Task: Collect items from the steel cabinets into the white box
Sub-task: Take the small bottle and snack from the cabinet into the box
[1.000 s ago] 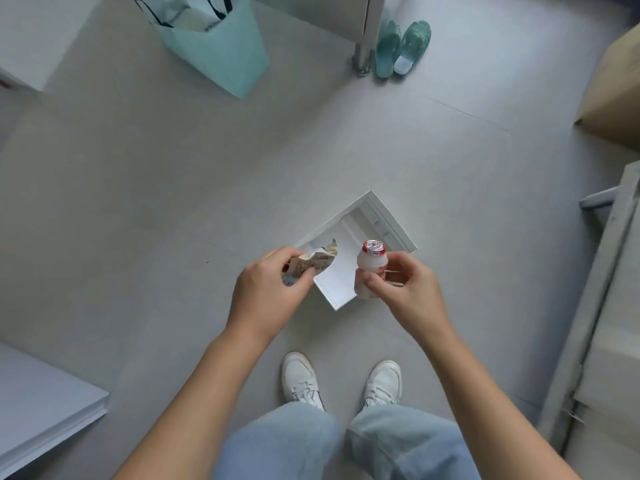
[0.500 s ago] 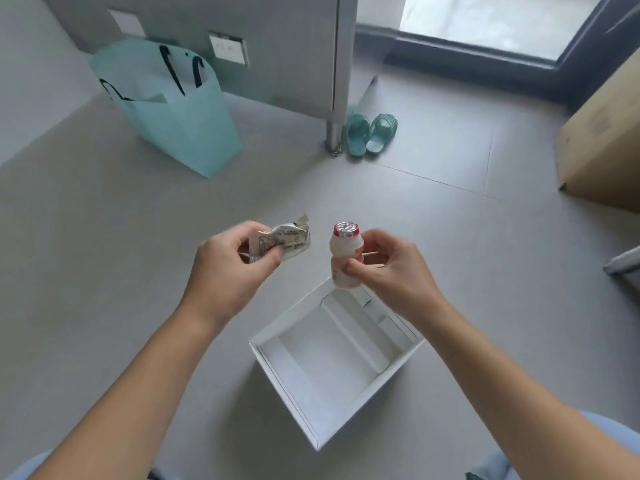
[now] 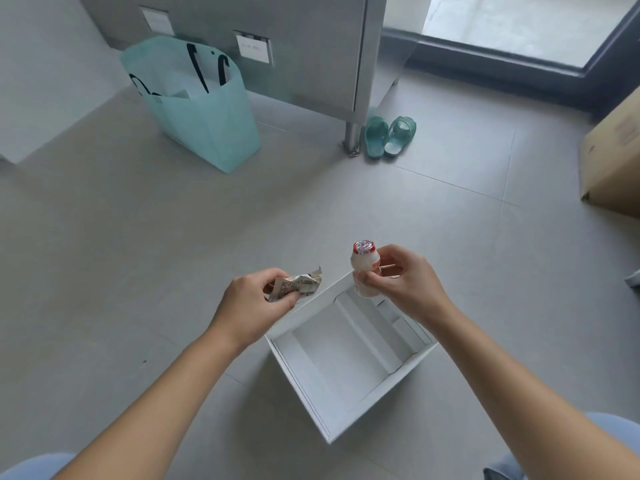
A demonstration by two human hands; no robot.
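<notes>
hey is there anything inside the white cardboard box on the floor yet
No, the white cardboard box shows only its own bare white insert, nothing placed in it.

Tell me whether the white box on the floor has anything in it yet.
Empty. The white box shows only bare white floor and folded inner flaps; the bottle and snack packet are held above its far edge.

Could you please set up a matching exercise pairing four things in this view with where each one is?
Things:
1. bottle
2. wrapper
3. slippers
4. bag

Places:
A. held in the left hand
B. on the floor by the cabinet leg
C. held in the right hand, over the far corner of the box
D. standing on the floor in front of the cabinet

Pairs: 1-C, 2-A, 3-B, 4-D
</notes>
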